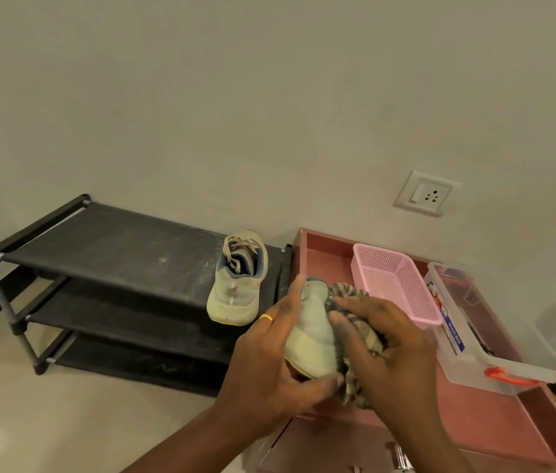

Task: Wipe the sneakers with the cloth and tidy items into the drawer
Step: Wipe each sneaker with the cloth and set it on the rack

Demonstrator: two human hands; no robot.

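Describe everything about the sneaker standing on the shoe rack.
The sneaker is pale cream and fabric-looking, with a grey-blue collar lining, loose beige laces and a yellowish sole edge; it looks dusty. It stands upright at the right end of the black shoe rack's top shelf, heel toward the camera, overhanging the front edge. Only the shelf touches it.

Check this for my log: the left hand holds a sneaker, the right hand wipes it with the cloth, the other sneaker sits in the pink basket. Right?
No: the head view shows the other sneaker on the top shelf of the black shoe rack, not in the pink basket. The rest holds.
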